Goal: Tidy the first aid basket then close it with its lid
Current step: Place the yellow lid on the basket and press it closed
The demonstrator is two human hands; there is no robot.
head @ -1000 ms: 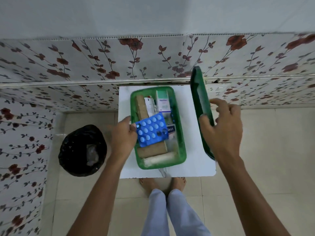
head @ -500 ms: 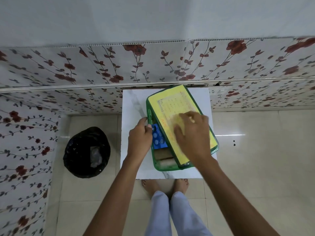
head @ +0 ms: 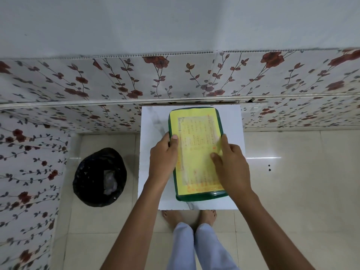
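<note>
Here one green lid (head: 196, 196) lies flat over the first aid basket, covering it so fully that only a thin strip of the basket's green shows at the near end and none of its contents can be seen. A single yellow label (head: 196, 152) fills almost the whole top of the lid, printed with rows of small reddish writing inside a paler panel; the print is too blurred to read, and no brand can be made out.

Taking the lid as the landmark: it sits on one white table (head: 152, 121), toward the table's right half, with its far end close to the floral wall panels (head: 116, 78). Two hands rest on it. The left hand (head: 163, 158) wraps the lid's left long edge, thumb lying on top of the yellow label and the other fingers curled down over the rim, a snug hold on lid and basket edge together. The right hand (head: 231, 166) lies on the lid's right side, palm down, fingers slightly spread and pressed flat on the label; it grasps nothing, only bears on the surface.

Left of the lid and well apart from it, on the tiled floor, stands one black bin (head: 99, 178) with pale crumpled waste inside. Below the lid's near end two bare feet (head: 190, 217) show past the table edge.
</note>
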